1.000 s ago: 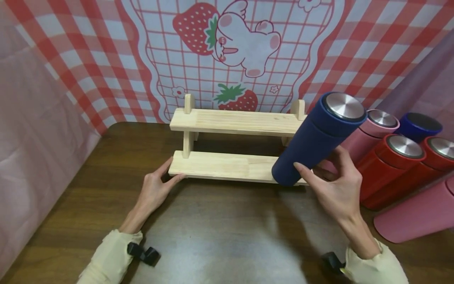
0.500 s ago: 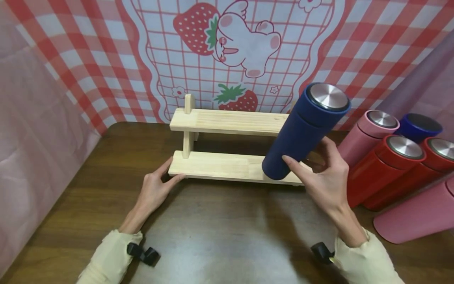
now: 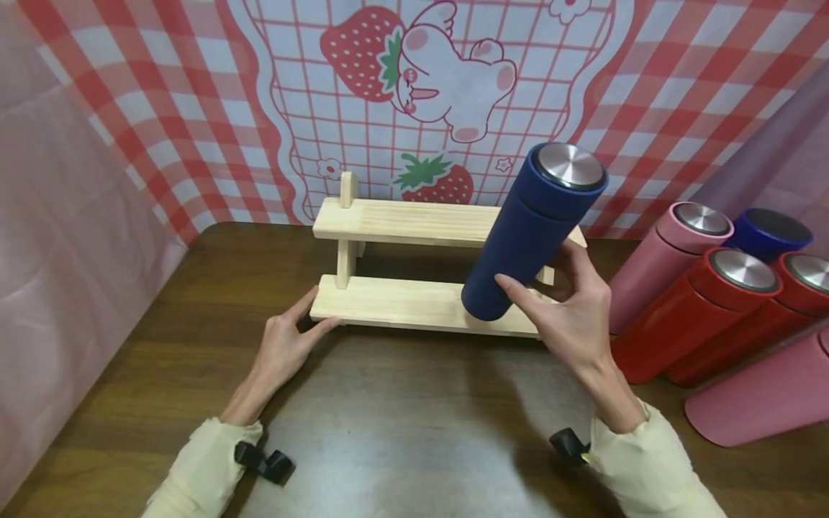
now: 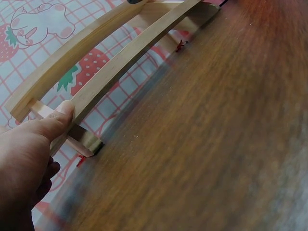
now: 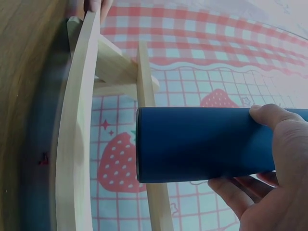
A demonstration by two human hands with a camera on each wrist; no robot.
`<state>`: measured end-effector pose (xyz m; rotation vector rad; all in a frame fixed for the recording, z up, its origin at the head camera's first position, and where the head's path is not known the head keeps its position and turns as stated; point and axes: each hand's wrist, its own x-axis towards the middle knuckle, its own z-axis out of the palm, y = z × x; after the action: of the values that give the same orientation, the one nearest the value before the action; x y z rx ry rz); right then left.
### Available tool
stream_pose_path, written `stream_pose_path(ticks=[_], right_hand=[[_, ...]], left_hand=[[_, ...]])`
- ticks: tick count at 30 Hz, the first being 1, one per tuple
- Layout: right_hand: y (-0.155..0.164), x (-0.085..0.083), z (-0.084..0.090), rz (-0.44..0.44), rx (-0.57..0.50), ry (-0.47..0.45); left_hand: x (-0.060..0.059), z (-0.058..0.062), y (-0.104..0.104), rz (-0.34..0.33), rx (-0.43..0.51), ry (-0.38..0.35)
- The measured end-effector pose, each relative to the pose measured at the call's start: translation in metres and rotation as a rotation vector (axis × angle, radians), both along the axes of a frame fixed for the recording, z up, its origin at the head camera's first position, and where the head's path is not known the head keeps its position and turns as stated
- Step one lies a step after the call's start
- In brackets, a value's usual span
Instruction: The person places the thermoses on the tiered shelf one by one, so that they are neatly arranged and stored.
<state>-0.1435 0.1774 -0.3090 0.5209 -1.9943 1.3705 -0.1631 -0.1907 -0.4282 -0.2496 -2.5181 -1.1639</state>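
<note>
A navy blue thermos with a steel-topped lid tilts to the right in my right hand, thumb on its near side, fingers around the back. In the right wrist view, a gap separates the thermos base from the lower shelf board. My left hand grips the left end of the two-tier wooden rack. From the left wrist, its thumb presses the lower board's front edge, and the fingers are mostly hidden. The thermos hides part of the rack's right side.
On the right stand a pink thermos, a red thermos, another red thermos and a blue thermos. Nearer is a pink thermos, cut off by the frame. A checked strawberry cloth hangs behind the wooden table.
My right hand has carried the navy thermos leftward and slightly up, along the rack's lower board. The left hand keeps its grip on the rack's left end.
</note>
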Motion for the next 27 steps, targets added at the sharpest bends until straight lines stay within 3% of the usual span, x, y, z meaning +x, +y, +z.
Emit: stream_pose_path(ticks=[27], right_hand=[[-0.025,-0.021,0.004,0.071,-0.063,-0.040]], left_hand=[[-0.001,-0.001,-0.001,0.006,-0.003,-0.009]])
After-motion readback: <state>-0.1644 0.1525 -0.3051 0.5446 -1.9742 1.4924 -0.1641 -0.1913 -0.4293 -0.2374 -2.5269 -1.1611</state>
